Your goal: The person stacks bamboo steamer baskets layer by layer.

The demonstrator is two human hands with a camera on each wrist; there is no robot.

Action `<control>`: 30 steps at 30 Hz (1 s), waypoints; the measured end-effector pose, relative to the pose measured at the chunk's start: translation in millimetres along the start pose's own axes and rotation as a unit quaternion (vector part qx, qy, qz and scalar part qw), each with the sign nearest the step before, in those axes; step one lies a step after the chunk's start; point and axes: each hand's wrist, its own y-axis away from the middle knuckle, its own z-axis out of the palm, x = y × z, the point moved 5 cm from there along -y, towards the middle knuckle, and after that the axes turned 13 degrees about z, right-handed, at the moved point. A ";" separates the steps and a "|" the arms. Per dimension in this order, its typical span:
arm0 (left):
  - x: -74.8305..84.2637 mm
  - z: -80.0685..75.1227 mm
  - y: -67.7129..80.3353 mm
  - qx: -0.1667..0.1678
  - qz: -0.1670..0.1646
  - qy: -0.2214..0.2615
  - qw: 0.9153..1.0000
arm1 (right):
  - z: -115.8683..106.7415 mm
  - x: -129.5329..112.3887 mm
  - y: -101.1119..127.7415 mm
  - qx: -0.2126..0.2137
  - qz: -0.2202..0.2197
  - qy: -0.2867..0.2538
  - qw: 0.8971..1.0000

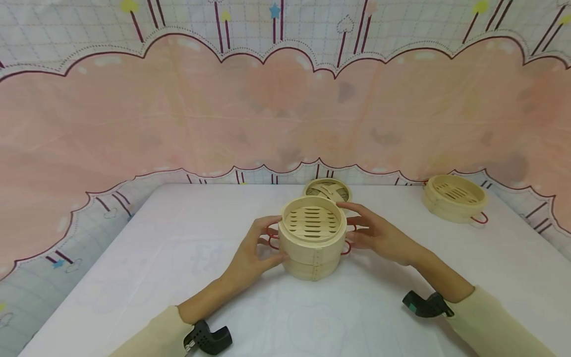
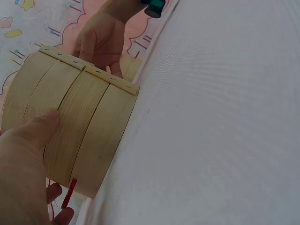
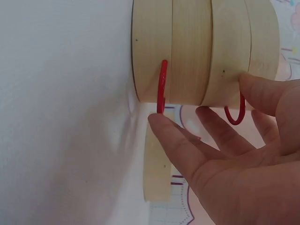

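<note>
White table [image 1: 187,277], patterned cloth [image 1: 267,114] behind. Left to right: left hand [image 1: 250,255], fingers curled round one two-tier stack [image 1: 308,254]; this stack, lower centre, axis upright, touched by both hands; one lid [image 1: 327,188] just behind; right hand [image 1: 385,238], fingers gripping the stack's right side; one basket [image 1: 446,211], right of frame.
</note>
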 end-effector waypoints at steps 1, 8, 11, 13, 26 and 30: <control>-2.8 0.7 1.5 0.002 0.001 0.000 1.000 | 0.9 0.6 0.1 -0.002 0.004 -0.002 1.000; -32.8 5.8 14.8 -0.003 -0.020 0.003 1.000 | 3.7 4.1 0.6 0.000 0.016 -0.006 1.000; -36.4 5.6 16.8 -0.005 -0.021 0.010 1.000 | 4.1 4.7 0.9 0.000 0.013 -0.014 1.000; -36.5 5.3 17.1 -0.005 -0.018 0.015 1.000 | 4.2 5.2 1.2 0.002 0.013 -0.021 1.000; -7.4 0.6 3.9 -0.003 0.010 0.010 1.000 | 10.1 7.7 6.1 0.040 0.012 -0.037 0.998; -2.5 -0.7 1.6 -0.006 -0.001 0.009 1.000 | 11.5 7.7 6.4 0.042 0.003 -0.041 0.998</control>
